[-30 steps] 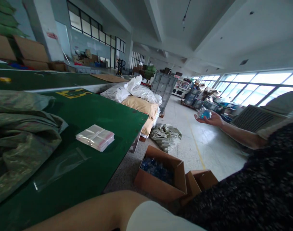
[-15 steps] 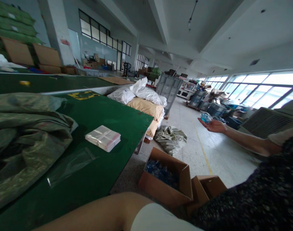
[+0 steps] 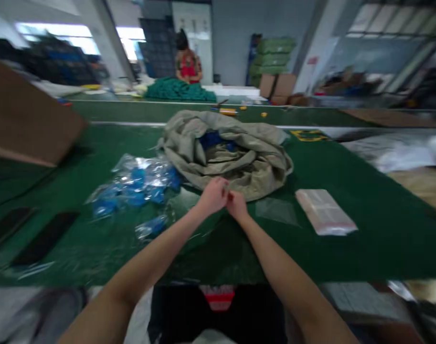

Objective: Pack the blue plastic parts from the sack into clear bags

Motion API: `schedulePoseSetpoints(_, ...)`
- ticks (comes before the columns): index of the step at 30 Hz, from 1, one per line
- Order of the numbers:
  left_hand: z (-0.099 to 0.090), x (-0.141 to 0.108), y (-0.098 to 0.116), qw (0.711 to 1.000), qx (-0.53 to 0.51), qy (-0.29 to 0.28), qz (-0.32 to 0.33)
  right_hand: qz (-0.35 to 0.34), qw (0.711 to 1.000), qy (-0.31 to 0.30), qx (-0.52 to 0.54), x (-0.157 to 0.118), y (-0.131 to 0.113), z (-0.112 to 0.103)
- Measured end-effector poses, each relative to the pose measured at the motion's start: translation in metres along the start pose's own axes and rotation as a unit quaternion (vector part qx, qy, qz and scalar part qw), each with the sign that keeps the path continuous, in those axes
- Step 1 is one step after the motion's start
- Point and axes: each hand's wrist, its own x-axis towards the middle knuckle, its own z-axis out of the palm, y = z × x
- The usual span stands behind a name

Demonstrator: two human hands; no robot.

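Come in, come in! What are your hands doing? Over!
Left grip, right grip together, anything held too blurred. Blue-filled clear plastic bags to the left; khaki woven sack ahead.

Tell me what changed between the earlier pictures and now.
The view swung round to the green table. The right hand, earlier held out with a blue-and-clear item, came in to meet the left hand; their fingertips pinch a small item, unclear what. The stack of clear bags and woven sack remain on the table.
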Motion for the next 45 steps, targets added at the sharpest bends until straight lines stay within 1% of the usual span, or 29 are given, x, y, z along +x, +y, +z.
schedulePoseSetpoints(1, -0.01, -0.019, -0.008, 1.0, 0.025, -0.01, -0.005, -0.003, 0.999, 0.039, -0.014, 0.012, -0.002, 0.023)
schedulePoseSetpoints(2, -0.017, -0.034, -0.012, 0.999, 0.044, -0.025, -0.002, -0.004, 0.996, 0.081, -0.024, 0.019, -0.002, 0.039)
schedulePoseSetpoints(3, -0.022, -0.047, -0.012, 0.997, 0.058, -0.042, 0.003, -0.005, 0.993, 0.113, -0.028, 0.023, 0.001, 0.05)
schedulePoseSetpoints(4, -0.026, -0.057, -0.011, 0.996, 0.07, -0.056, 0.005, -0.012, 0.988, 0.147, -0.035, 0.025, 0.005, 0.055)
schedulePoseSetpoints(5, -0.03, -0.064, -0.009, 0.995, 0.08, -0.067, 0.0, -0.024, 0.984, 0.17, -0.038, 0.025, 0.01, 0.058)
schedulePoseSetpoints(6, -0.037, -0.071, -0.008, 0.993, 0.092, -0.075, -0.011, -0.036, 0.982, 0.18, -0.037, 0.025, 0.014, 0.057)
schedulePoseSetpoints(8, -0.056, -0.083, -0.013, 0.987, 0.124, -0.098, -0.037, -0.054, 0.981, 0.183, -0.035, 0.022, 0.02, 0.054)
schedulePoseSetpoints(9, -0.068, -0.09, -0.018, 0.981, 0.144, -0.114, -0.053, -0.056, 0.981, 0.184, -0.034, 0.021, 0.022, 0.053)
schedulePoseSetpoints(11, -0.094, -0.105, -0.036, 0.963, 0.194, -0.157, -0.105, -0.055, 0.98, 0.187, -0.032, 0.02, 0.022, 0.052)
schedulePoseSetpoints(13, -0.117, -0.122, -0.057, 0.937, 0.229, -0.188, -0.185, -0.052, 0.98, 0.189, -0.027, 0.019, 0.022, 0.052)
schedulePoseSetpoints(15, -0.134, -0.137, -0.077, 0.916, 0.226, -0.214, -0.255, -0.047, 0.98, 0.191, -0.022, 0.019, 0.022, 0.052)
schedulePoseSetpoints(16, -0.14, -0.144, -0.084, 0.91, 0.21, -0.22, -0.282, -0.046, 0.98, 0.192, -0.02, 0.018, 0.022, 0.052)
schedulePoseSetpoints(18, -0.148, -0.151, -0.093, 0.91, 0.158, -0.206, -0.324, -0.044, 0.98, 0.194, -0.016, 0.018, 0.022, 0.052)
schedulePoseSetpoints(20, -0.154, -0.15, -0.093, 0.922, 0.075, -0.16, -0.344, -0.043, 0.98, 0.193, -0.014, 0.017, 0.021, 0.051)
schedulePoseSetpoints(22, -0.159, -0.143, -0.086, 0.934, -0.041, -0.105, -0.338, -0.042, 0.981, 0.191, -0.011, 0.017, 0.02, 0.051)
schedulePoseSetpoints(24, -0.161, -0.133, -0.075, 0.93, -0.172, -0.075, -0.315, -0.042, 0.981, 0.19, -0.008, 0.016, 0.019, 0.052)
schedulePoseSetpoints(26, -0.16, -0.123, -0.066, 0.911, -0.281, -0.068, -0.294, -0.042, 0.981, 0.19, -0.006, 0.016, 0.02, 0.052)
schedulePoseSetpoints(28, -0.156, -0.112, -0.059, 0.891, -0.352, -0.068, -0.278, -0.042, 0.981, 0.188, -0.003, 0.016, 0.021, 0.053)
schedulePoseSetpoints(31, -0.144, -0.099, -0.057, 0.867, -0.424, -0.068, -0.252, -0.038, 0.981, 0.189, 0.009, 0.014, 0.023, 0.051)
schedulePoseSetpoints(34, -0.131, -0.086, -0.058, 0.844, -0.478, -0.076, -0.23, -0.037, 0.979, 0.192, 0.051, 0.012, 0.02, 0.048)
schedulePoseSetpoints(36, -0.121, -0.079, -0.058, 0.831, -0.502, -0.08, -0.226, -0.049, 0.976, 0.18, 0.114, 0.01, 0.014, 0.046)
schedulePoseSetpoints(39, -0.106, -0.069, -0.058, 0.815, -0.523, -0.098, -0.229, -0.072, 0.959, 0.118, 0.246, 0.006, 0.003, 0.046)
schedulePoseSetpoints(41, -0.097, -0.064, -0.058, 0.81, -0.525, -0.116, -0.233, -0.076, 0.945, 0.072, 0.311, 0.004, -0.003, 0.047)
schedulePoseSetpoints(43, -0.088, -0.06, -0.057, 0.808, -0.523, -0.131, -0.236, -0.074, 0.935, 0.048, 0.343, 0.003, -0.006, 0.05)
schedulePoseSetpoints(45, -0.081, -0.058, -0.057, 0.807, -0.522, -0.139, -0.238, -0.072, 0.931, 0.043, 0.355, 0.002, -0.006, 0.052)
